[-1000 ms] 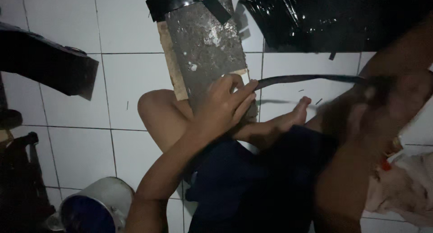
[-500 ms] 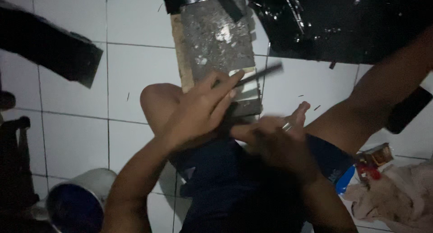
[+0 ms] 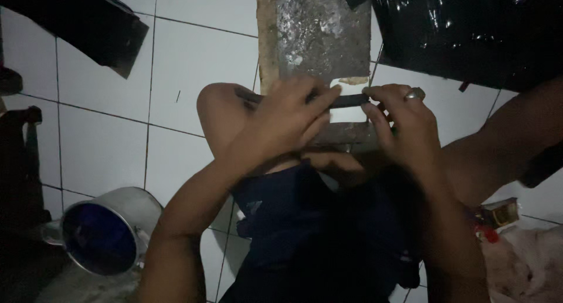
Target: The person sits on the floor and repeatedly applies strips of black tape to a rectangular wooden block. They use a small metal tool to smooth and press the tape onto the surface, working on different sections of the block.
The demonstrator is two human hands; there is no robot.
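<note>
Head view: left hand (image 3: 287, 118) and right hand (image 3: 404, 124) gripping black strip (image 3: 350, 100).

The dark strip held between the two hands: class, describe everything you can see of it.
The dark strip is narrow, flat and black; its material cannot be told in the dim light. It lies level, stretched across a small white patch at the near end of the grey, scuffed board. The left hand pinches its left end with the fingertips, and the right hand, which wears a ring, pinches its right end. Only the short middle stretch between the hands shows; the ends are hidden by fingers.
</note>
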